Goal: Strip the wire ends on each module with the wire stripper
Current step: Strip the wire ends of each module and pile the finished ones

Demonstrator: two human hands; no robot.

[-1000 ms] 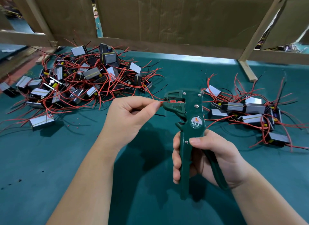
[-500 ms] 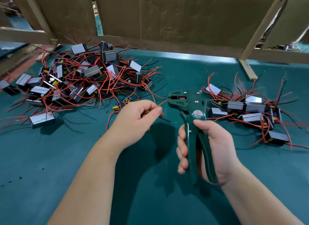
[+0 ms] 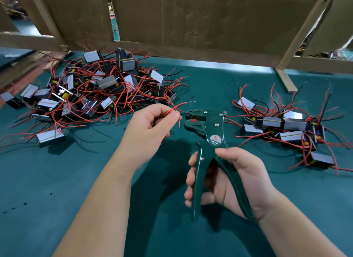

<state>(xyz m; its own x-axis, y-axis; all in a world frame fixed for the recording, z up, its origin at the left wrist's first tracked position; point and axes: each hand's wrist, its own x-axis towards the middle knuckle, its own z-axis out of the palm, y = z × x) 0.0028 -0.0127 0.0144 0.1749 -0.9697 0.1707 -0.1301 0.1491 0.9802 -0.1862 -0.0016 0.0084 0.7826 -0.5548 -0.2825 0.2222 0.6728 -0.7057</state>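
My right hand [image 3: 227, 178] grips the handles of the green wire stripper [image 3: 208, 134], held upright with its jaws pointing left. My left hand [image 3: 150, 130] pinches thin red and black wires [image 3: 176, 108] just left of the jaws; a black wire end reaches into the jaw mouth. One red wire sticks up to the right with a loosened bit of insulation at its tip. The module those wires belong to is hidden under my left hand.
A large heap of modules with red and black wires [image 3: 99, 88] lies at the back left of the green table [image 3: 57, 180]. A smaller group of modules [image 3: 286, 126] lies at the right. Cardboard panels and a wooden frame [image 3: 191, 27] wall off the back.
The stripper drew away from the red wire, its handles squeezed then released. My left hand now presents a black wire end to the jaws, and the handles are spread apart again.
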